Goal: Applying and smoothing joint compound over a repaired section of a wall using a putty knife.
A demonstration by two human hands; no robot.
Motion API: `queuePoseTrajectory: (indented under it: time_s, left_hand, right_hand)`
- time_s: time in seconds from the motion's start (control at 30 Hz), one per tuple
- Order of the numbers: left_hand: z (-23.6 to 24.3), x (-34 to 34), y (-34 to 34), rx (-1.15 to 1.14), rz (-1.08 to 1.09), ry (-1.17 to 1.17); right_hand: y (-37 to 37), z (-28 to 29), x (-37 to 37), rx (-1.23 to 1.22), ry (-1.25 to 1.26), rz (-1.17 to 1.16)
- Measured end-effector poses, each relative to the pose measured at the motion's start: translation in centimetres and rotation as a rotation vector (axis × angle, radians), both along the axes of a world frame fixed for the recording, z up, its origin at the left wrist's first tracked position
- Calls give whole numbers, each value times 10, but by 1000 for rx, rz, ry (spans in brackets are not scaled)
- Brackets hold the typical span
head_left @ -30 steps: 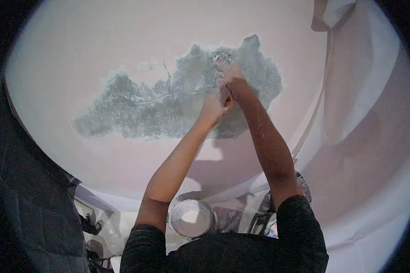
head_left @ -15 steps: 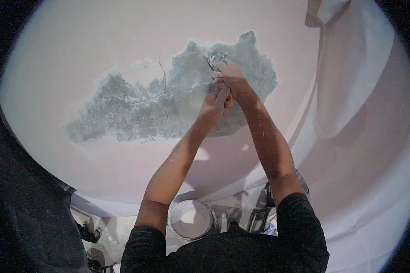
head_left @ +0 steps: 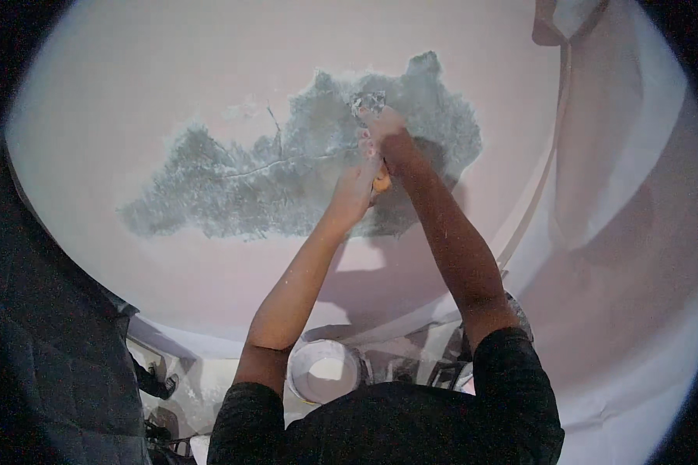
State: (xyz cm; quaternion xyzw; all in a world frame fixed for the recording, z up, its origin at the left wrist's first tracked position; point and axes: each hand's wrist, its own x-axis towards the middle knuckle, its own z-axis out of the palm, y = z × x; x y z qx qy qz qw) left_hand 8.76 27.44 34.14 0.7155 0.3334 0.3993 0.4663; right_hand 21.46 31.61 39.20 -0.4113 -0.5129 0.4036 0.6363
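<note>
My right hand [head_left: 388, 128] is closed around a putty knife high on the wall. Its smeared metal blade [head_left: 368, 100] lies over a rough grey patch [head_left: 310, 174], where the paint and top layer are gone. My left hand [head_left: 354, 186] is lower, close against the right, its fingers at the same tool. Between the two hands the orange handle end [head_left: 381, 181] shows; most of the grip is hidden by fingers. A thin crack [head_left: 267, 166] runs across the grey patch, left of my hands.
Below my arms stands a round bucket [head_left: 325, 373] with pale material inside. Pale sheeting [head_left: 613, 294] hangs at the right, and a dark quilted cover [head_left: 62, 364] at the left. Dark objects lie on the dusty floor [head_left: 217, 380].
My left hand has slid a little down and left, so more of the orange handle shows. The blade has shifted slightly left and shows flatter; the right hand has hardly moved.
</note>
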Motion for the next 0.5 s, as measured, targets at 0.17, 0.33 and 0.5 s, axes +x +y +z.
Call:
queuePoseTrajectory:
  time_s: [0.17, 0.33, 0.5]
  left_hand:
    - [-3, -6, 5, 45, 2, 39]
    - [-3, 0, 11, 42, 20, -35]
    - [12, -9, -3, -62, 81, -29]
  right_hand:
    - [-3, -2, -3, 45, -52, -38]
    - [18, -5, 1, -25, -192, -199]
    - [17, -4, -7, 104, -188, -85]
